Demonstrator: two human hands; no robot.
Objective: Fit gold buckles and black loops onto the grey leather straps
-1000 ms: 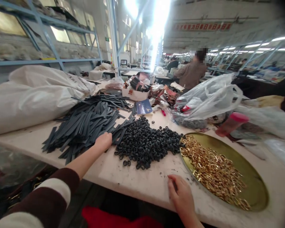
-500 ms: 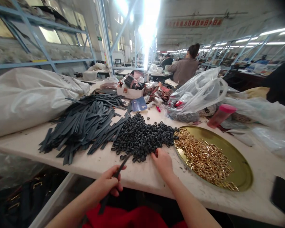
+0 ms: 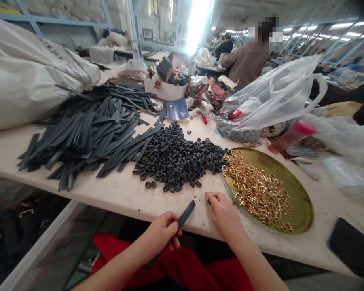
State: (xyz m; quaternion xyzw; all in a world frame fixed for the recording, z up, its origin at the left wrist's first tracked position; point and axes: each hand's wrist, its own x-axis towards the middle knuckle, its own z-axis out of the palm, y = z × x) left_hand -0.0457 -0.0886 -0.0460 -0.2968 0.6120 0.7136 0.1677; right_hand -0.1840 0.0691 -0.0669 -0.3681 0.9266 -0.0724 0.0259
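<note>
A dark strap (image 3: 186,214) is gripped in my left hand (image 3: 165,231), its tip pointing up and right over the table edge. My right hand (image 3: 223,214) rests near the table's front, thumb and fingers pinched together at a small dark piece (image 3: 209,201), probably a loop, partly hidden by the fingers. Beyond both hands lies a heap of small black loops (image 3: 176,161). To its left spreads a pile of dark flat straps (image 3: 87,125). Gold metal buckles (image 3: 257,188) fill much of a round gold tray (image 3: 305,214) right of my right hand.
A black phone (image 3: 350,245) lies at the right edge of the white table (image 3: 115,198). Behind the heaps are a blue booklet (image 3: 177,110), a clear plastic bag (image 3: 269,97) and a pink-lidded bottle (image 3: 293,136). A large white sack (image 3: 33,76) stands left. A person (image 3: 248,60) sits farther back.
The view has tilted down. My right hand has drawn back from the loop heap toward the table's front with a small dark piece. My left hand, still holding the strap, is closer to it.
</note>
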